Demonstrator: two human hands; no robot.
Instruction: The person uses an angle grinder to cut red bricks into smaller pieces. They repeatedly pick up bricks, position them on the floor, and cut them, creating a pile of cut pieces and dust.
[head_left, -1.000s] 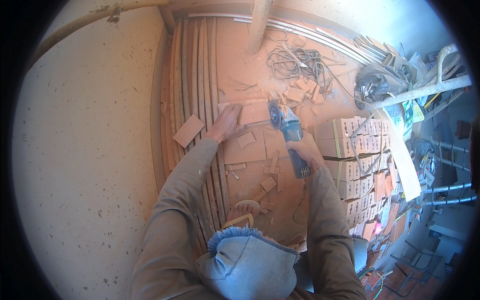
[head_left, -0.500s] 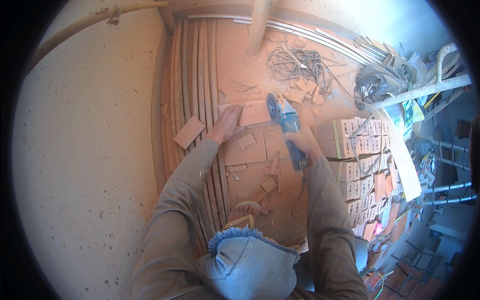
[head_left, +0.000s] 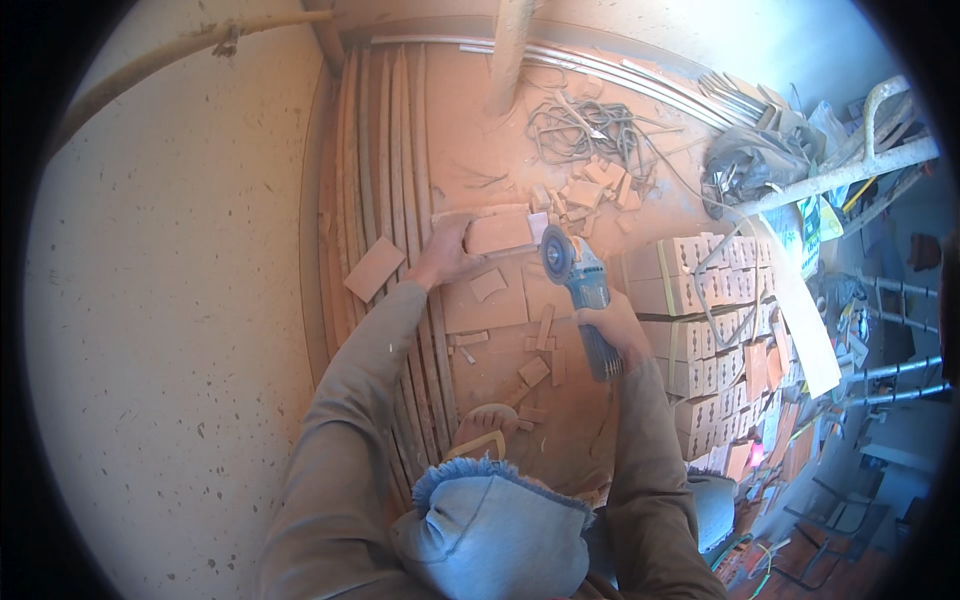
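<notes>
My left hand [head_left: 447,252] is closed on the left end of a flat, reddish clay tile [head_left: 498,233], near the row of long poles. In my right hand [head_left: 615,328] is a blue angle grinder [head_left: 590,290], gripped around its body. The grinder's round disc [head_left: 556,252] sits just off the tile's right end, on my side of it. A pale patch [head_left: 540,227] shows at that end; whether it is a cut face or a separate piece I cannot tell. Beneath and nearer lie larger dusty tiles [head_left: 487,312] and a small offcut [head_left: 488,285].
Long poles [head_left: 405,150] run along the left wall. Broken tile pieces [head_left: 597,185] and a tangled cable [head_left: 580,130] lie beyond the grinder. Stacked hollow bricks [head_left: 690,275] stand close to my right arm. My sandalled foot [head_left: 485,425] is near small offcuts.
The grinder has come back toward me, off the tile's right end. My left hand has shifted from lying over the tile to gripping its left end.
</notes>
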